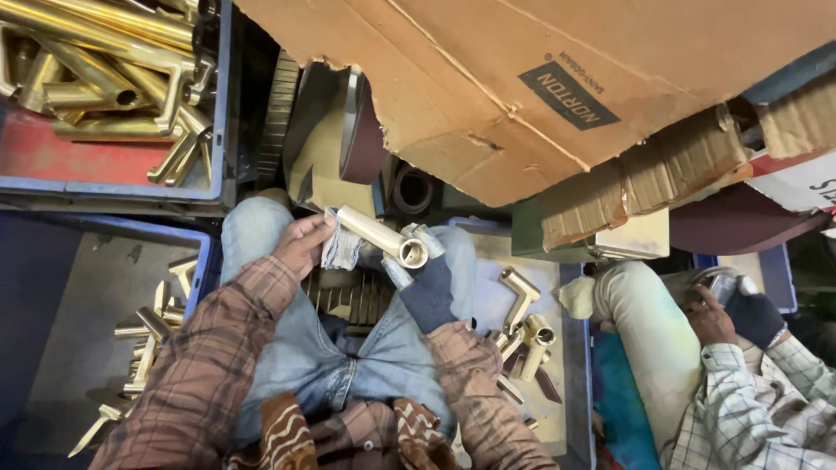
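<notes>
Overhanging cardboard (488,96) blocks room above the hands (366,252); parts crates (blue (218,104), grey (570,348)) hem both sides.

A metal-finishing workshop: 2 blue plastic crates (218,104) heaped with polished brass tube fittings (104,61), a ribbed rubber belt-sander wheel (280,113), and torn brown cardboard sheeting (488,78) overhead.

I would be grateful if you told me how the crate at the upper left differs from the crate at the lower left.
The upper crate has a red floor; the lower crate has a grey one. The upper crate holds long brass tubes piled high, while the lower crate holds smaller brass pieces scattered thinly, with much floor bare. Both have blue walls and hold brass parts.
</notes>
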